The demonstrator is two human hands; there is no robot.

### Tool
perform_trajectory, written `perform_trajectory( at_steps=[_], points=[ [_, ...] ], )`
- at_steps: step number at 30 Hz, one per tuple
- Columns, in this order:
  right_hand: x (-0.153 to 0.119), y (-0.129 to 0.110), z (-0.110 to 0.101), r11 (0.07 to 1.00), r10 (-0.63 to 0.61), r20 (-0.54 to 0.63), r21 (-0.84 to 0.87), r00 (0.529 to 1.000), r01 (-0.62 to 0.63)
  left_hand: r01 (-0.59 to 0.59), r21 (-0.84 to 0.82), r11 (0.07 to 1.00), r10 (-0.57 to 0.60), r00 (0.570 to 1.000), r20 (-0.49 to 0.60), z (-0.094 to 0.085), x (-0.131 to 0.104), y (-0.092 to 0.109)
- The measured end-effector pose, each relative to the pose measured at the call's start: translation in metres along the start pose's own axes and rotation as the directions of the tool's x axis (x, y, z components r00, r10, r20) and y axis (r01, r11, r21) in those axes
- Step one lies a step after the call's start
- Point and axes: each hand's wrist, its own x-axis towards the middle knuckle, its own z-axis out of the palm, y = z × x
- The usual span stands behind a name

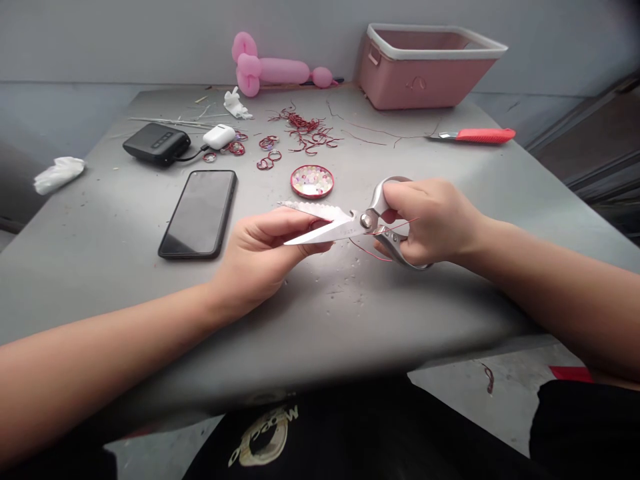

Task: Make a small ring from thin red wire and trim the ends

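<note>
My right hand grips the silver handles of a pair of scissors, whose blades stand apart and point left. Behind those blades, my left hand is closed in a pinch on red wire; thin ends of it run right, past the scissors' pivot toward my right hand. The blades partly hide the left fingertips, so the shape of the wire held there is unclear. Just beyond the blades sits a small round red-rimmed lid with pale beads in it.
Left of my hands lie a phone, a black power bank and a white earbud case. Several red wire rings and wire scraps lie farther back. A pink bin, pink balloon and red utility knife are behind.
</note>
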Motion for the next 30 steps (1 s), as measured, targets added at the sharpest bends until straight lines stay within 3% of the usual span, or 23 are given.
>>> perform_trajectory(
  at_steps=[11, 19, 25, 30],
  points=[
    [-0.001, -0.002, 0.0, 1.0, 0.008, 0.017, -0.03, 1.0, -0.008, 0.01, -0.038, 0.999, -0.008, 0.999, 0.032, 0.001, 0.0, 0.002],
    [-0.002, 0.002, 0.006, 0.996, -0.072, -0.057, -0.054, 0.996, 0.069, 0.046, -0.036, 0.998, -0.046, 0.999, 0.026, 0.002, 0.0, 0.002],
    [-0.004, 0.001, -0.005, 0.976, -0.089, -0.169, -0.21, 0.982, 0.053, -0.075, 0.087, 0.993, 0.077, 0.997, -0.019, 0.006, -0.004, 0.008],
    [-0.004, 0.0, -0.01, 0.921, -0.282, -0.312, -0.354, 0.907, 0.164, -0.217, 0.063, 0.974, 0.213, 0.975, 0.065, 0.008, -0.004, 0.009]
  ],
)
